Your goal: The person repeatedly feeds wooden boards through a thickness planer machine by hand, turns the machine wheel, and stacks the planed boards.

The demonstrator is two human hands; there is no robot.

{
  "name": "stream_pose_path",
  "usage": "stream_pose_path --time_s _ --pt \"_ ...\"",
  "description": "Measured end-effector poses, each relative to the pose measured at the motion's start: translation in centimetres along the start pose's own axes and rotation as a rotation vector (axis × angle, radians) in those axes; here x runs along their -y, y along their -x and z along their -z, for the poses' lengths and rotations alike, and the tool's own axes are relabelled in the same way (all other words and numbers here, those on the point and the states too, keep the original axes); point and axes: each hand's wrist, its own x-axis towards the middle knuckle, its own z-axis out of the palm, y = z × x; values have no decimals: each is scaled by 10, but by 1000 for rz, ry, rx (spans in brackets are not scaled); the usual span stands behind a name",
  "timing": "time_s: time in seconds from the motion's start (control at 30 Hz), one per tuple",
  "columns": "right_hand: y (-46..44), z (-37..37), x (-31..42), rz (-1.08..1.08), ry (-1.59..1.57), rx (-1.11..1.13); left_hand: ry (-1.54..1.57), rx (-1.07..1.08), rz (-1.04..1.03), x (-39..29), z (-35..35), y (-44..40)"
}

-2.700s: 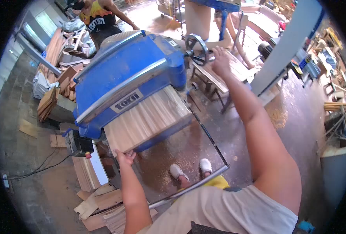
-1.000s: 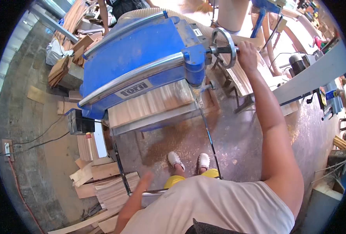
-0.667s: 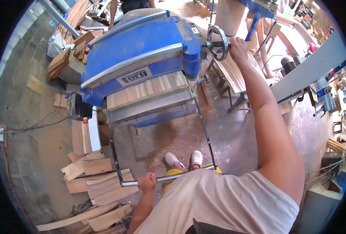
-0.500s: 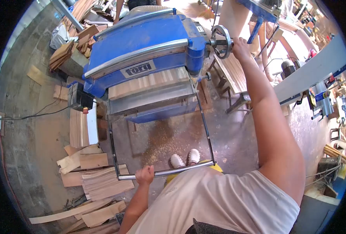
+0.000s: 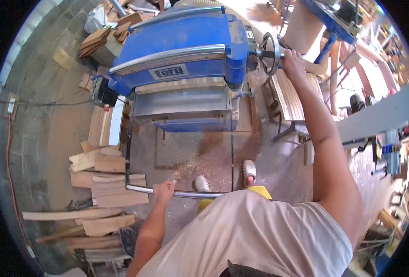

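A blue thickness planer (image 5: 172, 39) with "torq" on its front stands ahead of me. Pale wood (image 5: 181, 85) shows as a narrow strip in its opening, above the metal bed (image 5: 181, 102). My right hand (image 5: 294, 63) is closed on the handle of the handwheel (image 5: 272, 53) at the machine's right side. Low in front of me, my left hand (image 5: 164, 190) is closed around the chrome bar (image 5: 191, 194) of the frame reaching out from the planer. My torso hides the bar's right end.
Boards and offcuts (image 5: 120, 189) lie on the floor to the left. A black switch box (image 5: 104, 91) with a cable is at the planer's left. Planks (image 5: 287, 97) rest on a stand at right, and wood shavings (image 5: 190, 168) litter the floor by my shoes.
Less of the wood shows in front of the planer's opening. My view has shifted, and one shoe has moved to the right. Both hands keep their places on the bar and the handwheel.
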Motion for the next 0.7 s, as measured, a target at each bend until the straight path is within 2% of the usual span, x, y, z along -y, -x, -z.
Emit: stream_pose_path --time_s 0.07,0.13,0.17,0.2,0.27,0.3,0.37,0.6,0.7 --pt "11 7 2 58 -6 15 0 71 33 -46 3 18" --pt "11 17 4 74 -68 40 118 -29 -6 -69 -14 16" --pt "11 15 1 107 -63 -18 139 -73 9 -78 -21 19" --pt "12 14 -2 142 -54 -74 139 -67 18 -81 -27 24" --pt "10 9 -4 138 -49 -51 108 -199 -8 -85 -40 28" --pt "13 17 -1 141 -94 -70 117 -203 7 -89 -39 30" --pt "13 22 1 156 -151 -100 70 -340 62 -97 -32 29" --pt "12 20 3 153 -168 -135 109 -289 134 -101 -28 27" --pt "10 16 1 131 -129 -96 163 -348 82 -97 -30 24"
